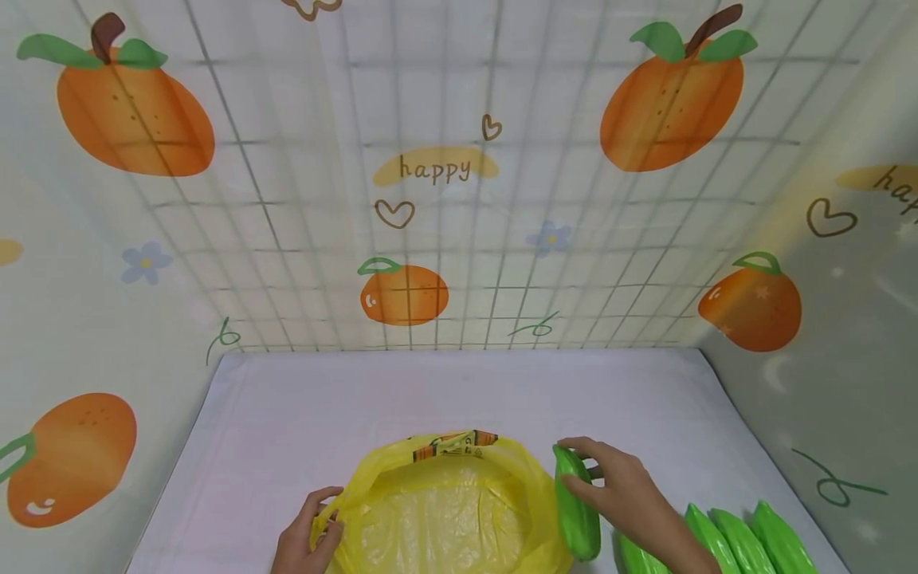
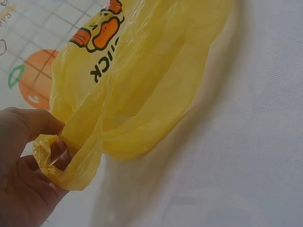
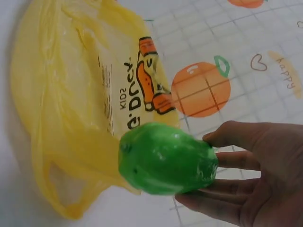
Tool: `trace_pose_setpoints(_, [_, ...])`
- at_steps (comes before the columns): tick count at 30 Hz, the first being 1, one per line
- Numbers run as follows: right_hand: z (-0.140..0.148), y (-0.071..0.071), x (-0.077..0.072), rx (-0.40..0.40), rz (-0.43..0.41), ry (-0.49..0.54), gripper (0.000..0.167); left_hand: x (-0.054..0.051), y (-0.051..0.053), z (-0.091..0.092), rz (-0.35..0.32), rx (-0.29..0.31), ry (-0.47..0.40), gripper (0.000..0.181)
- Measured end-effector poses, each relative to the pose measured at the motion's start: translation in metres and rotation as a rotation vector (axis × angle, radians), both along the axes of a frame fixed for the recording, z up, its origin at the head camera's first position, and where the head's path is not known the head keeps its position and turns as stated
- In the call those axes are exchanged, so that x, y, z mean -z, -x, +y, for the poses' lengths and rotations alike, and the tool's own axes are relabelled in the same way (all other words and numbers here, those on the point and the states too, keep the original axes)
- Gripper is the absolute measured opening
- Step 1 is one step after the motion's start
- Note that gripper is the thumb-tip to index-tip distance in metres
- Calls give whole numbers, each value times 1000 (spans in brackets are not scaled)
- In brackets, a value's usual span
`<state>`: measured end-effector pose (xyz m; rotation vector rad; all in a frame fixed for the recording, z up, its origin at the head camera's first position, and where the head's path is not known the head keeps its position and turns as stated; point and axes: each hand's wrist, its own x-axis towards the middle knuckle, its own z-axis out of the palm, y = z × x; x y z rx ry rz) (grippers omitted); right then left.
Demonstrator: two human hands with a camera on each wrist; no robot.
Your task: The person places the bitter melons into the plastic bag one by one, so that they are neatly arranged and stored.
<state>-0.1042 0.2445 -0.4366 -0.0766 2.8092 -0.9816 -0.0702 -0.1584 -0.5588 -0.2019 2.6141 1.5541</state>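
A yellow plastic carrier bag [image 1: 445, 518] with a printed cartoon duck stands with its mouth wide open at the near middle of the table. My left hand [image 1: 308, 536] holds the bag's left handle; the left wrist view has the handle loop [image 2: 78, 172] between thumb and fingers. Just outside the bag's right rim, my right hand [image 1: 627, 486] grips a glossy green packet [image 1: 577, 510] between thumb and fingers. Seen from its end in the right wrist view, the packet hides a corner of the bag. The bag's other handle [image 3: 71, 189] hangs loose there.
Several more green packets [image 1: 742, 542] lie side by side at the near right, partly behind my right forearm. A white cloth covers the table [image 1: 287, 406]. Curtain-like walls with printed oranges [image 1: 405, 295] enclose the back and both sides.
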Motion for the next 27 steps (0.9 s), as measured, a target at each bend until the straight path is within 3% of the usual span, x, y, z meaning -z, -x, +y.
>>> trace_pose_setpoints(12, [-29, 3, 6, -56, -51, 197, 40, 0, -1, 0, -9, 5, -16, 39])
trace_pose_setpoints(27, [-70, 16, 34, -276, -96, 299, 43, 0, -1, 3, 18, 11, -22, 37])
